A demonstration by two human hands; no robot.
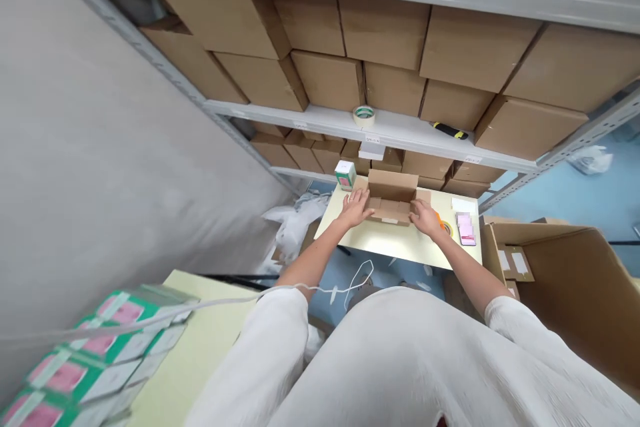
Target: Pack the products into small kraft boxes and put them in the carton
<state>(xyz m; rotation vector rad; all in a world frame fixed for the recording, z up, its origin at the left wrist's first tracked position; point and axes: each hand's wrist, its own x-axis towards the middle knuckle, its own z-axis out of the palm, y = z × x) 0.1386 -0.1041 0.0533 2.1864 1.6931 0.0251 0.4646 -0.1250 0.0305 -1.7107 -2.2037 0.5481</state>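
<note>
A small brown cardboard box [393, 188] stands on a pale yellow table [385, 237], its top open and its back flap raised. I see bare cardboard inside it. My left hand [355, 208] holds the box's left side, fingers stretched along the side flap and thumb near the front corner. At the right end, my right hand [424, 218] has its bent fingers on the box's edge; its fingertips are partly hidden. Just beyond my left hand is a green and white carton [345, 175]. An orange tape dispenser [446, 227] lies beside my right wrist, partly covered.
A phone [465, 228] lies on the table's right. Shelves hold brown boxes [385, 28], a tape roll [364, 115] and a yellow-black cutter [450, 131]. A large open carton [565, 280] stands right; green-pink packs [75, 360] lie left. A white cable [220, 303] crosses in front.
</note>
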